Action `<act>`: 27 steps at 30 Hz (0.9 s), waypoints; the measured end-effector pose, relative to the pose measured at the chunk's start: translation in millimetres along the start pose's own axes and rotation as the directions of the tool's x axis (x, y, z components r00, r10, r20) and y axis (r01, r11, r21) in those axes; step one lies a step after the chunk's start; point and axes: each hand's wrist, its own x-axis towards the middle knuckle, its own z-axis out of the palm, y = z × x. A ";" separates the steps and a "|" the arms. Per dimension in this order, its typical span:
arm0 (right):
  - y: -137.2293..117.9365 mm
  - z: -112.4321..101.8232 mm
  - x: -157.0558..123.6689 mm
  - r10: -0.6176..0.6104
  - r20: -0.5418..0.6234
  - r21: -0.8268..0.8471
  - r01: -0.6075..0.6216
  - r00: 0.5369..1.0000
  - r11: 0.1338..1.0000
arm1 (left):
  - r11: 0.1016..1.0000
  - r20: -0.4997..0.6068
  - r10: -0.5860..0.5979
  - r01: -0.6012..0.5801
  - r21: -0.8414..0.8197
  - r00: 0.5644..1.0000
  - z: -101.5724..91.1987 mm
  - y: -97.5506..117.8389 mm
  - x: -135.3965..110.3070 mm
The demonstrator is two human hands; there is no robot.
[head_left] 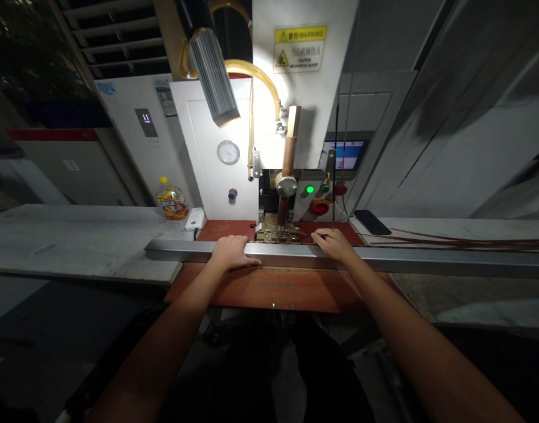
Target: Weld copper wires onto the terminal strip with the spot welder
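Note:
A long grey metal bar (287,254) lies crosswise on the reddish-brown work plate (252,288). My left hand (229,252) grips it, with fingers over the top and the thumb stretched along the front side. Resting over the bar's far edge, my right hand (334,244) has thumb and forefinger pinched together. What sits in that pinch is too small to make out. Between the hands, just behind the bar, is a small metal fixture (276,234). A copper-coloured rod (283,212) points down onto it from the machine head.
The white machine (305,94) rises behind, with a lamp (214,76), lit green button (310,189) and red knob (319,207). Thin brown strips (454,241) and a phone (372,222) lie right. A bottle (172,201) and white device (194,219) stand left.

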 end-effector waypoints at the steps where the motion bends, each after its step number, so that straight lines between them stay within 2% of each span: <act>1: -0.1 -1.2 0.1 0.011 0.007 0.020 -0.011 1.000 1.000 | 1.000 -0.002 0.003 -0.003 -0.002 1.000 -0.1 0.0 0.0; 7: -4.4 -8.5 1.9 0.051 0.043 0.137 -0.056 0.998 0.989 | 1.000 0.009 -0.006 0.006 -0.021 1.000 -1.3 0.3 0.4; 11: -13.1 -5.4 6.4 0.056 0.083 0.174 -0.070 0.995 0.982 | 1.000 0.014 -0.006 0.006 -0.025 1.000 -0.4 -0.1 0.8; 17: -23.3 5.3 14.5 0.090 0.124 0.146 -0.108 0.988 0.983 | 1.000 0.003 0.000 0.000 -0.028 1.000 1.8 -1.2 2.1; 27: -23.5 15.6 18.3 0.059 0.132 0.069 -0.068 0.989 0.995 | 0.999 0.003 0.005 -0.005 -0.031 1.000 1.6 -1.1 1.5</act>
